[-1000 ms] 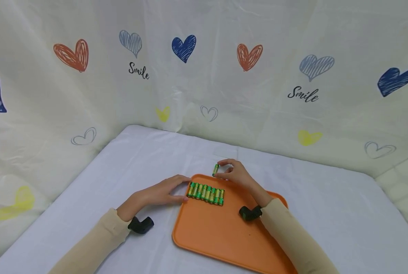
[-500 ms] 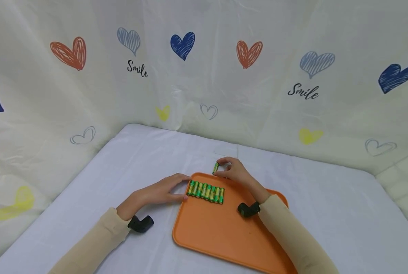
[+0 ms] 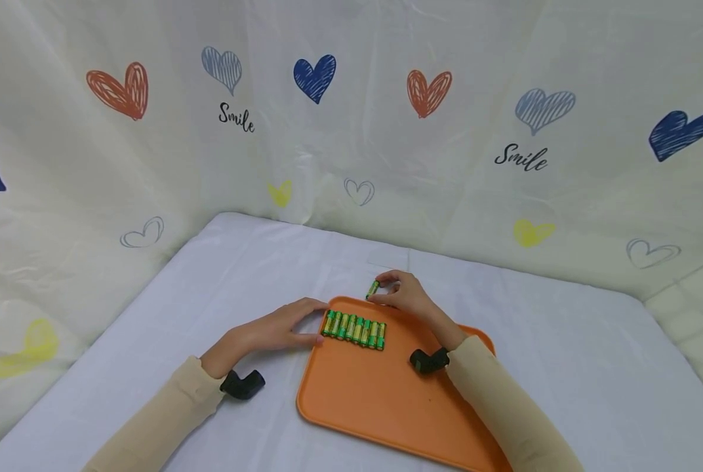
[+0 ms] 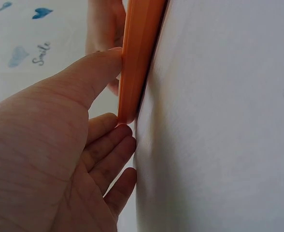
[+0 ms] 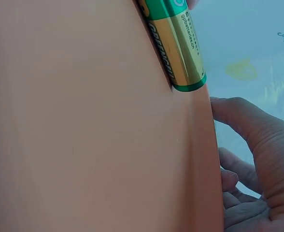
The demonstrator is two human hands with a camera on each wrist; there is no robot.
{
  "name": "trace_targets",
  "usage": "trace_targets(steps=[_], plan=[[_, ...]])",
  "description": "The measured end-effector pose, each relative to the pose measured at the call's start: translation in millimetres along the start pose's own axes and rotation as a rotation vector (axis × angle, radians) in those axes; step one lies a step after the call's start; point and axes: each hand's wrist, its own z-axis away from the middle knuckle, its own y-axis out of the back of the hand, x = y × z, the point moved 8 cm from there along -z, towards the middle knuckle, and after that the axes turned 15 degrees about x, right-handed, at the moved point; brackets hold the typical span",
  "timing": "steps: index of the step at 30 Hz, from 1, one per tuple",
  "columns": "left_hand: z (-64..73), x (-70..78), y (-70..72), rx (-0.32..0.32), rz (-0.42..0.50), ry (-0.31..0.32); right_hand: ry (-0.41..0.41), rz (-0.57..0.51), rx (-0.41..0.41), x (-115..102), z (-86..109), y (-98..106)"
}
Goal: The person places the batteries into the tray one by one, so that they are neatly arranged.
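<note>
Just past the far rim of an orange tray (image 3: pixel 369 393), my right hand (image 3: pixel 407 294) pinches a small green-and-gold battery (image 3: pixel 372 289) between thumb and forefinger, its top leaning right. A row of several similar batteries (image 3: pixel 354 330) lies side by side in the tray's far left corner. My left hand (image 3: pixel 281 326) is at that corner, thumb against the left rim and fingertips at the corner. The left wrist view shows the left thumb (image 4: pixel 101 67) touching the tray's side. In the right wrist view, a battery (image 5: pixel 178 48) lies inside the tray wall; the held one is hidden there.
A white cloth (image 3: pixel 257 262) covers the table under the tray. Behind it hangs a pale curtain (image 3: pixel 363 144) printed with hearts and the word Smile. Each wrist carries a black device, such as the left one (image 3: pixel 242 385). The right forearm crosses the tray's right side.
The held battery has tipped a little further to the right in my right fingers. The left hand, the tray and the row of batteries keep their places.
</note>
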Motion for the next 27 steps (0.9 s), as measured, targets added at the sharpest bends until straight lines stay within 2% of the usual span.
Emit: trace_targets(steps=[6, 15, 27], plan=[[-1.9, 0.5, -0.8, -0.001, -0.009, -0.009, -0.066, -0.06, 0.014, 6, 3.4, 7], [-2.9, -0.2, -0.9, 0.002, -0.011, -0.011, -0.107, -0.166, 0.011, 3, 13.5, 16], [-0.3, 2.0, -0.7, 0.008, -0.001, -0.01, -0.094, -0.208, 0.028, 3, 26.9, 23]])
